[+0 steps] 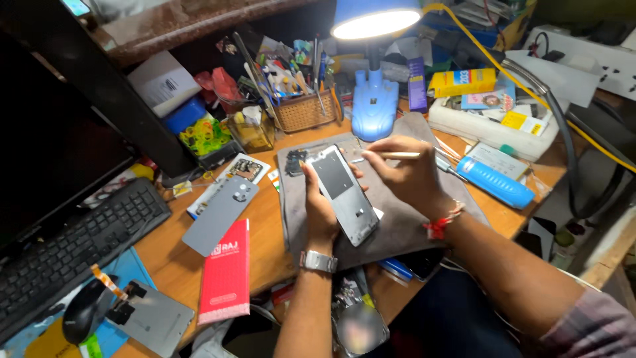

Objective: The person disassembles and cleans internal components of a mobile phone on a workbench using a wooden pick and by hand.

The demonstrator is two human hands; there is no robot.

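Your left hand (322, 212) is closed around the opened phone (342, 193), fingers wrapped behind it and thumb along its near edge, so the exposed inside faces up just above the grey work mat (397, 225). Your right hand (405, 174) is pinched shut on a thin pale tool (396, 156), gripped like a pen, with its tip pointing toward the phone's far upper corner; whether the tip touches the phone cannot be told from here.

Risks, as I judge them: you hold the phone in the air on 1 hand only, so a push from the tool could twist it out of your grip and drop it onto the mat. A slip of the tip could also scrape the bare parts inside.

Left of the mat lie a grey back cover (218, 215) and a red flat box (225, 272), both near enough to be knocked by your elbow. Further left of the mat sit the black keyboard (73, 245) and a mouse (85, 310). To the mat's right lies a blue cylinder-shaped tool (495, 182). Beyond the mat stand a wicker basket (305, 111) full of tools and the blue desk lamp (375, 99), lit above your work.
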